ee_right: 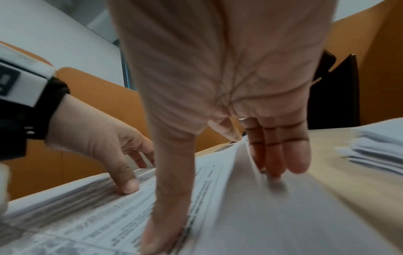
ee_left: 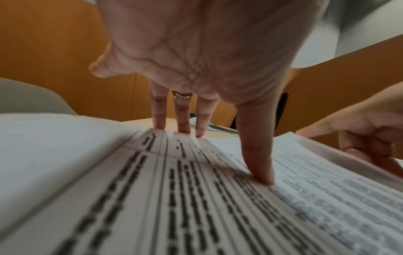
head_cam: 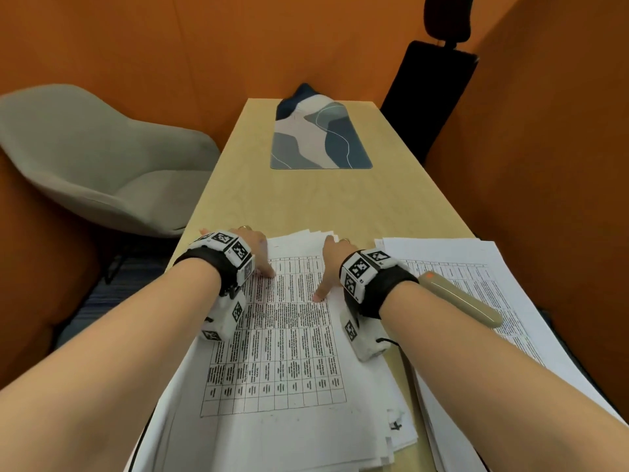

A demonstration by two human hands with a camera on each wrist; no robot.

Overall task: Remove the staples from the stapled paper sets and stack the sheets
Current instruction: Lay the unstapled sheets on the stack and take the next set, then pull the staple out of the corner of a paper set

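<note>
Both hands flat on top sheet: L hand fingers straight, R hand fingers straight at far-right edge; sheet's long axis runs away from body.

soft, even light is filling the head view, with the tabletop evenly lit and carrying only faint shadows. the wide lens is bowing the forearms and walls outward at the edges. both wrist views are coming out dimmer and smeared: the printed sheets are blurring up close, and the palms are sitting in shade, out of focus.
</note>
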